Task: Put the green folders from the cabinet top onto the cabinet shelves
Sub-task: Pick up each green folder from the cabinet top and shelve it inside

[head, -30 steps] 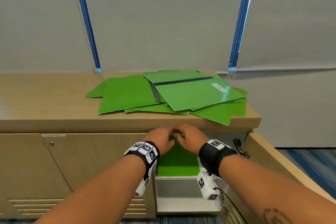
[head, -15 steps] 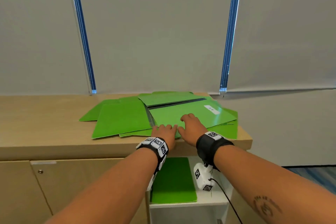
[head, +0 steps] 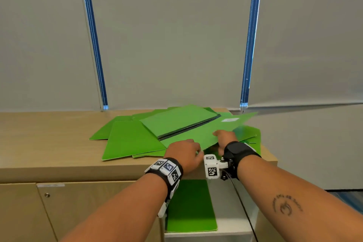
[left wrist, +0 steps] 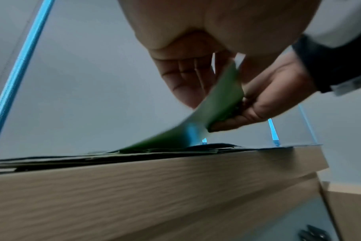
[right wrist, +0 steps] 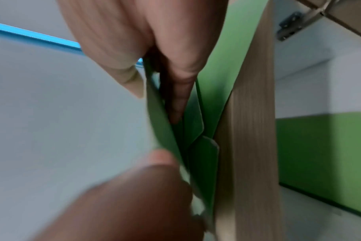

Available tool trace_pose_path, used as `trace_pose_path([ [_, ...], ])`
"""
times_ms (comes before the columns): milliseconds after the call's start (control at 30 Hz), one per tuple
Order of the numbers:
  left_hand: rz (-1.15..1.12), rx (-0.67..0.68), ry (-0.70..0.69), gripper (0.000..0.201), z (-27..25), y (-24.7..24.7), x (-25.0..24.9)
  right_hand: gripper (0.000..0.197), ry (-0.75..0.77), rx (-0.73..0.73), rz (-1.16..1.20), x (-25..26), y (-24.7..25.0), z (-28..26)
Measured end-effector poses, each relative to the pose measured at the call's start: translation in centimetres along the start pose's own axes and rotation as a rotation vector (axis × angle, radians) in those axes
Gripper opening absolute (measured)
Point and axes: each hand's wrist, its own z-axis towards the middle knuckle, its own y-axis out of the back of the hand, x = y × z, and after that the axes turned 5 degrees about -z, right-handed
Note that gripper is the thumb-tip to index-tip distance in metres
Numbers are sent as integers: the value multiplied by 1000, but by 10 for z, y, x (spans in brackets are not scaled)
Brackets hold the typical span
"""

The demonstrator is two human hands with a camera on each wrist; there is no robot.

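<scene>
Several green folders [head: 129, 139] lie fanned out on the wooden cabinet top [head: 49, 139]. The top folder [head: 196, 135], with a white label [head: 229, 119], is tilted up off the pile at its near right side. My left hand [head: 193, 152] pinches its near edge. My right hand [head: 220, 141] grips the same edge further right, thumb on top and fingers underneath. In the right wrist view a finger [right wrist: 179, 97] sits between green folder sheets [right wrist: 161, 122]. Another green folder [head: 191, 206] lies flat on the white shelf [head: 231, 222] below.
The pile reaches close to the cabinet top's front and right edges. A closed cabinet door [head: 88, 212] is left of the open compartment. Two blue blind cords [head: 94, 45] hang against the grey blinds behind. A door hinge [right wrist: 293, 24] shows at the compartment's side.
Both hands came up from the shelf opening to the cabinet top, took hold of the top labelled folder and raised its near right side off the pile.
</scene>
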Motion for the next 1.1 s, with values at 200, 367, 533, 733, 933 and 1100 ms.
trace_pose_path([
  [200, -477, -245, 309, 63, 18, 2, 32, 39, 160, 91, -173, 10, 12, -5],
  [367, -420, -347, 420, 98, 18, 22, 51, 16, 135, 26, 73, 15, 18, -9],
  [533, -637, -491, 499, 119, -1, 40, 65, 16, 170, 131, 94, 8, 17, -14],
  [733, -796, -608, 468, 88, -19, 55, 75, 20, 251, 254, 89, 15, 0, -43],
  [933, -729, -694, 502, 57, -33, 81, 61, 82, 300, 360, 153, 19, -10, -49],
  [1100, -712, -820, 490, 48, -55, 85, 69, 55, 369, 424, 105, 20, -15, -69],
])
